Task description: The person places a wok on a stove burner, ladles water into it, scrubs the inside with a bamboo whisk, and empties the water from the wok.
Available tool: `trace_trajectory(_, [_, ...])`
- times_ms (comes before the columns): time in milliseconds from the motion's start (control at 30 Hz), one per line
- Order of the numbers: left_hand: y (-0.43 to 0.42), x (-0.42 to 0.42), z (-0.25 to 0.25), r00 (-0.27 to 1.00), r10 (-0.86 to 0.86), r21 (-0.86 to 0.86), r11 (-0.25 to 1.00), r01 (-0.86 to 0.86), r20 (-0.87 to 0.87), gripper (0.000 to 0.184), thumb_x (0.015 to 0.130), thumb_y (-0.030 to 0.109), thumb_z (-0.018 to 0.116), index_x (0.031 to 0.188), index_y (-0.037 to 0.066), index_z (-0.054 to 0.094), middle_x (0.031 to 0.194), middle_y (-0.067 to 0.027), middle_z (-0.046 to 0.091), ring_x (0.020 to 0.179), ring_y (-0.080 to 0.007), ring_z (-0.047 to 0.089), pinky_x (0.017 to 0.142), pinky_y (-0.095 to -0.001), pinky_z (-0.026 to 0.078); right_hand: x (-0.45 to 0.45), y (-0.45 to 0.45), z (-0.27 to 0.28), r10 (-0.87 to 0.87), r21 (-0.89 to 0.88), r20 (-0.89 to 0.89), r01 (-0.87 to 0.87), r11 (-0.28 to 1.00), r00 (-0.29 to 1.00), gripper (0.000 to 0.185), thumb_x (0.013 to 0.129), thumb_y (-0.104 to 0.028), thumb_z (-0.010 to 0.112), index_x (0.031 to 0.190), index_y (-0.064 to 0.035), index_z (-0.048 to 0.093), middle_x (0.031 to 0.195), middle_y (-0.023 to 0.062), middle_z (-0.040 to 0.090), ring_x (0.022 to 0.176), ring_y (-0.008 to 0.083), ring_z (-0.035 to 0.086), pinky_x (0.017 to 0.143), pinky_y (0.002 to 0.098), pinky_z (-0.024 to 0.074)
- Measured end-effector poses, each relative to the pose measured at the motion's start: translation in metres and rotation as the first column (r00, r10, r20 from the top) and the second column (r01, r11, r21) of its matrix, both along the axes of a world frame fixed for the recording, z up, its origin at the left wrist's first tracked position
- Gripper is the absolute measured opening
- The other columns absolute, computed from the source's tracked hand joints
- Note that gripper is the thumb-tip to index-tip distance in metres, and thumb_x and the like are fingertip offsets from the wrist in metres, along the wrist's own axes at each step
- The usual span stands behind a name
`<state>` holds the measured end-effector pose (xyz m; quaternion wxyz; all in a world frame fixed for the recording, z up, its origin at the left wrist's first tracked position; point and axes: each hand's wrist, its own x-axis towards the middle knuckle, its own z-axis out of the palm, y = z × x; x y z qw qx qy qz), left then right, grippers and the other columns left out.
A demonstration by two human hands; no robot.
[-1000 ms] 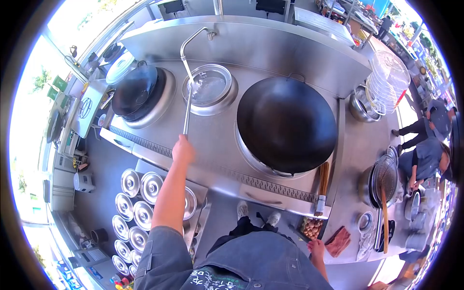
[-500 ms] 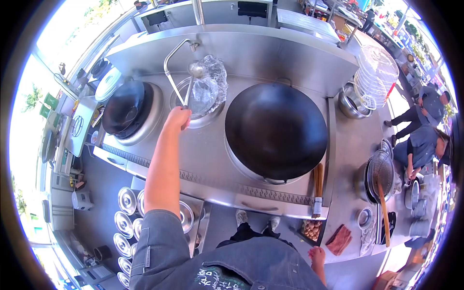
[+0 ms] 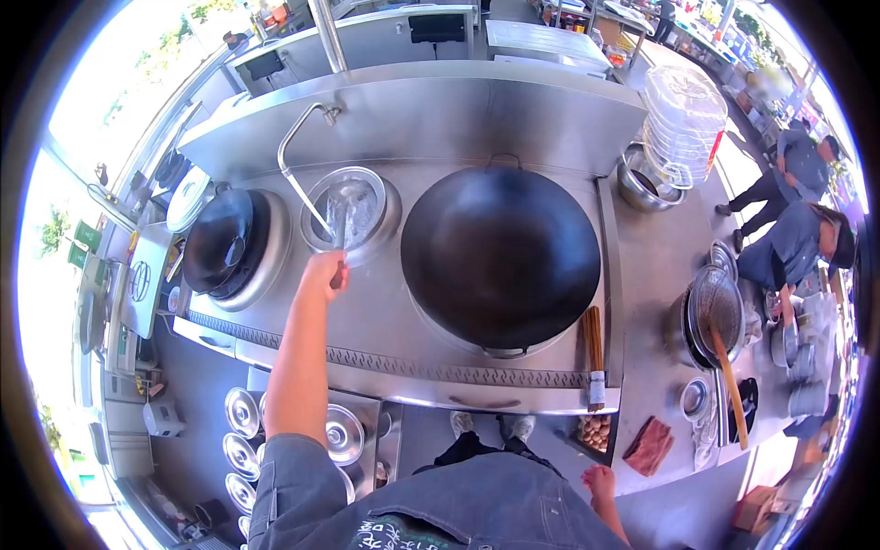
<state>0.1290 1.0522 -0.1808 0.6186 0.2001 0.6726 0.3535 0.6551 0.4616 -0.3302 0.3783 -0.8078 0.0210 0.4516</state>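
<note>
My left hand [image 3: 328,274] is closed round the handle of a ladle [image 3: 340,236]. The ladle's far end reaches down into a round metal pot [image 3: 386,213] holding clear water [image 3: 356,203]; its bowl is hard to make out in the ripples. Over this pot hangs a swing-arm faucet [image 3: 286,154], its tip at the pot's left side. Just right of the pot sits a big black wok [image 3: 500,257] with nothing visible inside. Low at my right side hangs my right hand [image 3: 599,482], fingers loosely curled with nothing seen in them, left of a folded brown cloth [image 3: 648,446].
Another black wok [image 3: 218,240] sits at the left of the steel range. A bamboo brush [image 3: 594,357] lies along its right front. On the right counter are a strainer [image 3: 715,307], a metal bowl [image 3: 649,190] and stacked clear containers [image 3: 686,119]. Two people stand beyond.
The ladle has come down from above the pot's back edge into the pot. The splashing sheet of water is gone. The whole view has shifted slightly left.
</note>
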Motion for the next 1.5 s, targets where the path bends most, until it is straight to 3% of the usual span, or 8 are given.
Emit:
trace_trajectory(133, [0.026, -0.001, 0.024, 0.995, -0.095, 0.096, 0.991, 0.098, -0.029, 0.011, 0.088, 0.015, 0.062, 0.088, 0.005, 0.055, 0.070, -0.0062, 0.058, 0.052, -0.0140, 0.054, 0.043, -0.0301, 0.042, 0.004, 0.008, -0.003, 0.045, 0.027, 0.014, -0.045, 0.999, 0.999, 0.020, 0.097, -0.018, 0.054, 0.104, 0.0005, 0.057, 0.082, 0.0111, 0.066, 0.067, 0.0192, 0.067, 0.057, 0.0277, 0.0519])
trace_trajectory(367, [-0.034, -0.031, -0.070, -0.031, -0.220, -0.210, 0.863, 0.460, -0.975, 0.024, 0.089, 0.015, 0.056, 0.106, -0.001, 0.057, 0.099, -0.0267, 0.068, 0.083, -0.0375, 0.071, 0.067, -0.0451, 0.057, -0.007, 0.013, 0.009, -0.039, 0.070, 0.034, 0.036, 0.997, 0.999, 0.021, 0.097, -0.017, 0.053, 0.105, 0.0014, 0.058, 0.083, 0.0111, 0.066, 0.067, 0.0189, 0.066, 0.060, 0.0288, 0.0533])
trace_trajectory(567, [-0.024, -0.030, -0.060, 0.998, 0.060, -0.106, 0.993, -0.059, 0.011, 0.010, 0.093, 0.016, 0.057, 0.092, 0.007, 0.054, 0.073, -0.0094, 0.059, 0.052, -0.0166, 0.056, 0.043, -0.0326, 0.044, 0.002, -0.010, 0.002, 0.017, -0.023, 0.044, -0.016, 1.000, 0.999, 0.022, 0.097, -0.018, 0.053, 0.105, 0.0014, 0.060, 0.083, 0.0118, 0.067, 0.066, 0.0179, 0.066, 0.058, 0.0285, 0.0523])
trace_trajectory(867, [0.007, 0.022, 0.013, 0.974, -0.163, 0.077, 0.981, 0.176, -0.155, 0.010, 0.093, 0.016, 0.058, 0.094, 0.006, 0.053, 0.069, -0.0054, 0.054, 0.047, -0.0122, 0.049, 0.042, -0.0293, 0.039, 0.010, -0.006, -0.004, 0.059, -0.082, 0.055, -0.055, 0.995, 0.997, 0.021, 0.095, -0.017, 0.054, 0.106, -0.0001, 0.058, 0.085, 0.0114, 0.067, 0.069, 0.0186, 0.067, 0.057, 0.0294, 0.0523])
trace_trajectory(1067, [-0.021, 0.002, -0.036, 0.043, -0.140, -0.097, 0.845, 0.525, -0.989, 0.027, 0.088, 0.015, 0.054, 0.110, -0.001, 0.053, 0.102, -0.0246, 0.068, 0.094, -0.0385, 0.068, 0.080, -0.0463, 0.053, 0.006, 0.012, 0.005, 0.022, -0.033, 0.079, -0.020, 0.999, 0.997, 0.023, 0.095, -0.019, 0.055, 0.107, 0.0006, 0.058, 0.087, 0.0109, 0.067, 0.071, 0.0189, 0.067, 0.060, 0.0298, 0.0531])
trace_trajectory(1233, [-0.036, -0.031, -0.077, 0.003, -0.216, -0.193, 0.880, 0.433, -0.976, 0.023, 0.090, 0.016, 0.053, 0.106, -0.001, 0.055, 0.099, -0.0243, 0.068, 0.089, -0.0380, 0.068, 0.076, -0.0473, 0.054, 0.003, 0.002, 0.000, 0.015, -0.025, 0.071, -0.013, 1.000, 0.997, 0.024, 0.095, -0.019, 0.056, 0.106, 0.0020, 0.060, 0.085, 0.0110, 0.067, 0.068, 0.0177, 0.066, 0.056, 0.0293, 0.0503])
trace_trajectory(1333, [-0.024, -0.036, -0.063, 0.790, -0.335, -0.134, 0.941, 0.312, -0.514, 0.014, 0.093, 0.016, 0.054, 0.097, 0.003, 0.057, 0.077, -0.0140, 0.064, 0.060, -0.0244, 0.062, 0.050, -0.0376, 0.049, 0.002, -0.005, 0.000, 0.021, -0.066, 0.095, -0.014, 0.998, 0.995, 0.023, 0.095, -0.018, 0.055, 0.102, 0.0032, 0.061, 0.082, 0.0118, 0.067, 0.069, 0.0197, 0.067, 0.059, 0.0306, 0.0533])
trace_trajectory(1500, [-0.046, -0.029, -0.045, 0.956, 0.177, -0.053, 0.984, -0.169, 0.233, 0.013, 0.094, 0.018, 0.057, 0.089, 0.006, 0.057, 0.065, -0.0038, 0.052, 0.046, -0.0105, 0.045, 0.040, -0.0258, 0.035, 0.009, -0.017, -0.015, 0.026, -0.060, 0.088, -0.021, 0.998, 0.996, 0.023, 0.095, -0.017, 0.054, 0.098, 0.0041, 0.062, 0.080, 0.0125, 0.067, 0.066, 0.0199, 0.067, 0.057, 0.0313, 0.0530])
